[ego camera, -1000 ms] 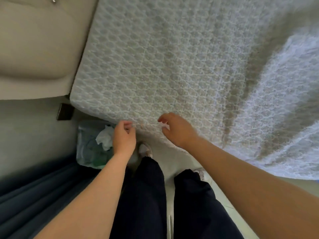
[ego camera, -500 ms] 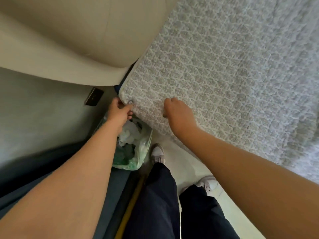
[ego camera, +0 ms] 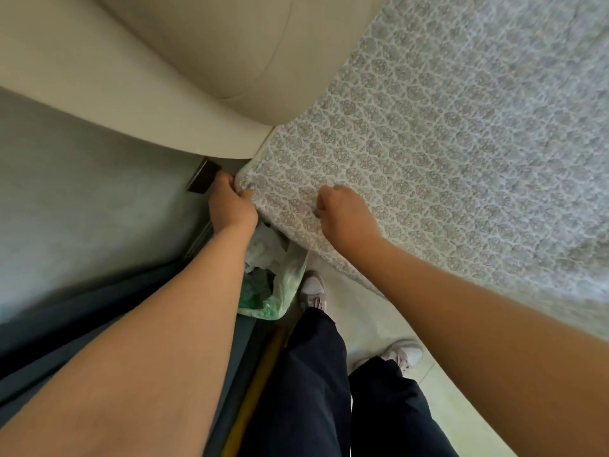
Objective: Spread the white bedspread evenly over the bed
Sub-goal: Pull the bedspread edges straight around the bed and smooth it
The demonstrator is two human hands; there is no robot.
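No text, label, brand, number or sign can be read anywhere in the view. The white quilted bedspread (ego camera: 445,153) carries only a repeating grey medallion pattern, and the crumpled green plastic bag (ego camera: 280,291) on the floor shows no legible print.

bedspread (ego camera: 445,143) cut off right, bag (ego camera: 276,291) contents unclear

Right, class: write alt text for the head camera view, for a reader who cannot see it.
Seen from above, a person's left hand and right hand each grip the corner edge of a white patterned bedspread beside a beige padded headboard. A plastic bag of rubbish sits on the floor by their feet.
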